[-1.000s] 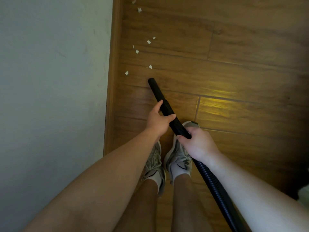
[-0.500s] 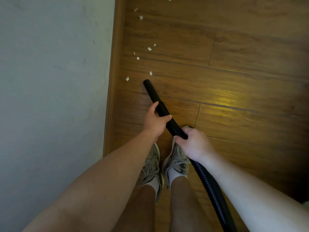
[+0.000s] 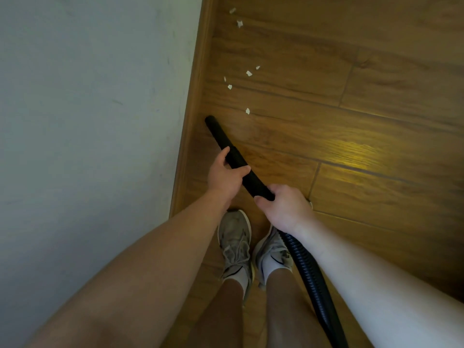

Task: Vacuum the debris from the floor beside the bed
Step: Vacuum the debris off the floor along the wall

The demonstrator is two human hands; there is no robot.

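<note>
A black vacuum hose (image 3: 251, 182) runs from the lower right up to its open tip (image 3: 210, 120), which rests on the wooden floor (image 3: 351, 121) close to the baseboard. My left hand (image 3: 227, 175) grips the rigid front section. My right hand (image 3: 286, 209) grips it further back, where the ribbed hose begins. Several small white paper scraps (image 3: 247, 111) lie scattered on the floor beyond the tip, the nearest just up and right of it.
A pale wall (image 3: 88, 109) with a wooden baseboard (image 3: 193, 96) fills the left side. My two feet in grey sneakers (image 3: 236, 244) stand under my hands. A bright light patch (image 3: 351, 151) glares on the planks at right.
The hose tip has swung left toward the baseboard, over the spot where a scrap lay; that scrap is no longer visible. Both hands kept their grip.
</note>
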